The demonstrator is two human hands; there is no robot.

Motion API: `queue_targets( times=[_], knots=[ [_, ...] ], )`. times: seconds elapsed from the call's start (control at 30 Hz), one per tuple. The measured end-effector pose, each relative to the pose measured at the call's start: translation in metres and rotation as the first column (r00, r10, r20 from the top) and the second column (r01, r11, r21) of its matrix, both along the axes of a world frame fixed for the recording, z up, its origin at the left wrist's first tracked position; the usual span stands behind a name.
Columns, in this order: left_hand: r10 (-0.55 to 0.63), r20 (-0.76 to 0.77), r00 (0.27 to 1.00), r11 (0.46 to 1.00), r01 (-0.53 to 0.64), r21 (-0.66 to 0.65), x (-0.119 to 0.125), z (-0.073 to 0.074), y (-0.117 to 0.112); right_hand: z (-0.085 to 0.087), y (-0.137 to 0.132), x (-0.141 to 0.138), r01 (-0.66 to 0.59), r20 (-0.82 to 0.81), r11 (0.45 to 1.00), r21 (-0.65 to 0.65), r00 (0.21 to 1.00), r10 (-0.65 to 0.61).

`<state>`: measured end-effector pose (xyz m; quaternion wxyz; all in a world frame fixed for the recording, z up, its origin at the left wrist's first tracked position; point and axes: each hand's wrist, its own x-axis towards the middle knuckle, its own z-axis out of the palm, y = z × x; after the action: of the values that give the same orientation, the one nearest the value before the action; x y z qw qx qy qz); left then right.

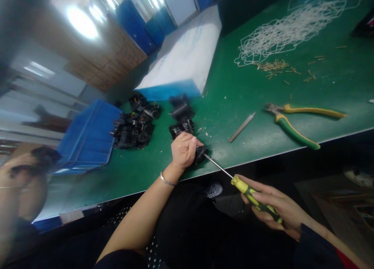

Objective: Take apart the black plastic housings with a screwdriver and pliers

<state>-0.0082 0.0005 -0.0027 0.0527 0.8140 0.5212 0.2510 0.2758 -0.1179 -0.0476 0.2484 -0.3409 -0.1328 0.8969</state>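
My left hand [183, 150] is closed around a small black plastic part [201, 154] at the near edge of the green table [239, 93]. My right hand [277, 208] grips a screwdriver [251, 193] by its yellow and black handle. The metal shaft points up and left, and its tip meets the black part. Two heaps of similar black parts [134, 122] [181, 115] lie just beyond my left hand.
Yellow and green pliers [295, 122] and a thin metal rod [241, 127] lie on the table to the right. White wire tangles [292, 27] and small brass pieces [274, 65] sit farther back. A blue bin [87, 136] and a white box [184, 58] stand at left. A person [20, 183] is at far left.
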Motion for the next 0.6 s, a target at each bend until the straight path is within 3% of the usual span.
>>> queue_targets(
  times=[0.6],
  knots=[
    [-0.029, 0.044, 0.999, 0.999, 0.028, 0.024, -0.0017, -0.0022, 0.0014, 0.0059, 0.0065, 0.0048, -0.048, -0.09, 0.995, -0.083, 0.995, 0.04]
  ],
)
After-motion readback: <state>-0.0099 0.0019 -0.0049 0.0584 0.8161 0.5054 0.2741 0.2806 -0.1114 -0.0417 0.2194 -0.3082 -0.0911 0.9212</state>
